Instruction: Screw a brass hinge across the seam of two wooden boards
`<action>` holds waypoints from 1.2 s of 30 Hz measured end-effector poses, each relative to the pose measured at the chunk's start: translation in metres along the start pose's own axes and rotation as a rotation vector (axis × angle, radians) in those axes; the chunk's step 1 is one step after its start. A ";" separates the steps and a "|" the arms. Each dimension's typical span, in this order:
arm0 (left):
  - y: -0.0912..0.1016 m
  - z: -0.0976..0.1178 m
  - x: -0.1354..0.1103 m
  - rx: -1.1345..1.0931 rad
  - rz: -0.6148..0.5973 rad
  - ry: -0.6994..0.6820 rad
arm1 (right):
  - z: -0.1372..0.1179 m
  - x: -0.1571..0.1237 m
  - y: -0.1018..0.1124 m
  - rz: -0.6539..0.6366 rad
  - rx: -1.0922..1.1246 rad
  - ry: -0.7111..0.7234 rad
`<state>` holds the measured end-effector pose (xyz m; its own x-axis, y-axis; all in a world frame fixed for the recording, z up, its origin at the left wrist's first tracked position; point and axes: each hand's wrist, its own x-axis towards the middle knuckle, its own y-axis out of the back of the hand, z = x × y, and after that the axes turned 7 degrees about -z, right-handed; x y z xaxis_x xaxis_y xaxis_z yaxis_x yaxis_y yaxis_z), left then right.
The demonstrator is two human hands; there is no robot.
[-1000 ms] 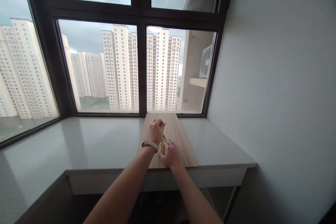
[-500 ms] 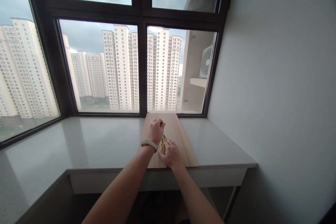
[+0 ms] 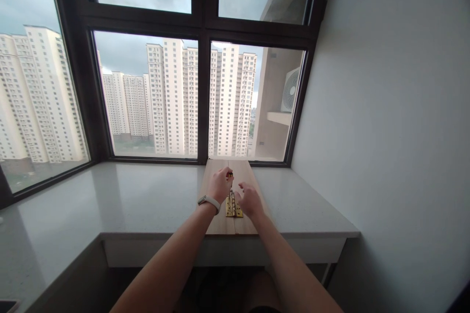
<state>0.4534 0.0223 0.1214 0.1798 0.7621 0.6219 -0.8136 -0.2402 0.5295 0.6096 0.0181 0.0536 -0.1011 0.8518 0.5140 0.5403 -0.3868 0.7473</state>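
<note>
My left hand [image 3: 220,185], with a pale band on its wrist, is closed around the dark and orange handle of a small screwdriver [image 3: 230,175]. The thin shaft points down at a brass-coloured hinge [image 3: 234,209], though its tip is too small to make out. The hinge lies spread flat over the seam between two light wooden boards [image 3: 216,225]. Just right of the hinge is my right hand [image 3: 250,199], thumb and fingers bent but apart, with nothing visible in it. Its fingers hide part of the right board.
The boards lie on a pale stone windowsill counter [image 3: 157,200], running from its front edge to the dark window frame [image 3: 201,107]. A plain wall [image 3: 382,107] rises on the right. Tall buildings stand outside the glass.
My right hand has come off the hinge and shifted up and right, uncovering it. My left hand keeps the screwdriver over the hinge. The view has shifted slightly.
</note>
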 end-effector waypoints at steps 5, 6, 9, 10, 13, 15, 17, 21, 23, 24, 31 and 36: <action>0.009 0.011 0.003 -0.080 0.019 -0.026 | -0.011 0.023 0.028 0.018 0.169 0.038; 0.010 0.013 0.003 -0.109 0.016 -0.030 | -0.015 0.025 0.032 0.012 0.202 0.055; 0.012 0.019 0.001 -0.199 0.003 -0.032 | -0.026 0.027 0.042 -0.049 0.255 0.117; 0.013 0.021 0.001 -0.222 0.001 -0.031 | -0.029 0.027 0.043 -0.063 0.253 0.132; 0.013 0.024 -0.002 -0.274 -0.014 -0.036 | -0.034 0.025 0.046 -0.037 0.217 0.148; 0.013 0.021 -0.003 -0.292 -0.031 -0.041 | -0.033 0.023 0.047 0.005 0.198 0.129; 0.010 0.010 -0.006 -0.268 -0.053 -0.029 | -0.029 0.020 0.048 0.034 0.206 0.087; -0.001 -0.029 -0.019 -0.071 -0.143 0.066 | -0.011 0.007 0.050 0.114 0.258 -0.065; -0.008 -0.050 -0.031 0.005 -0.183 0.122 | 0.002 -0.003 0.049 0.176 0.266 -0.118; -0.011 -0.059 -0.038 0.015 -0.193 0.142 | 0.010 -0.008 0.048 0.195 0.264 -0.135; -0.034 -0.092 -0.074 0.056 -0.247 0.251 | 0.042 -0.037 0.031 0.254 0.435 -0.205; -0.042 -0.099 -0.076 0.073 -0.267 0.266 | 0.038 -0.043 0.025 0.263 0.515 -0.205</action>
<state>0.4196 0.0341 -0.0050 0.2222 0.9308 0.2903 -0.7145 -0.0471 0.6981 0.6592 -0.0144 0.0342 0.2262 0.8212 0.5239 0.8645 -0.4170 0.2805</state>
